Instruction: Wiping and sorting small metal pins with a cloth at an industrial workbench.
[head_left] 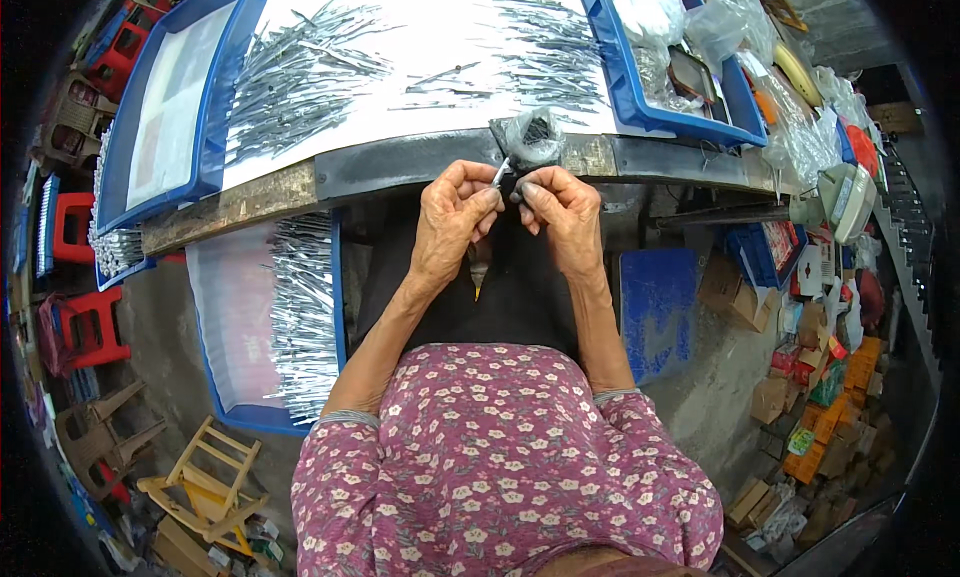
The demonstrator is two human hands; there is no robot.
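Just in front of the table edge, both my hands are close together. My left hand [458, 217] is closed, with a short, thin silvery strip [501, 172] pinched between thumb and forefinger. Below it hangs a slim tool with a brownish body and pointed yellow tip [478, 275], its upper end hidden by the hand. My right hand [565, 215] is closed in a pinch close to the strip, its fingertips darkened; whatever they hold cannot be made out. Right beyond the fingers, a small plastic-lined cup [534, 149] with dark contents sits at the edge.
Heaps of thin grey metal strips [310, 72] lie on the white tabletop. Blue trays stand at the left [212, 127] and right [625, 77]. Another blue tray [262, 417] with strips is below left. A wooden stool [205, 487] and stacked boxes flank me.
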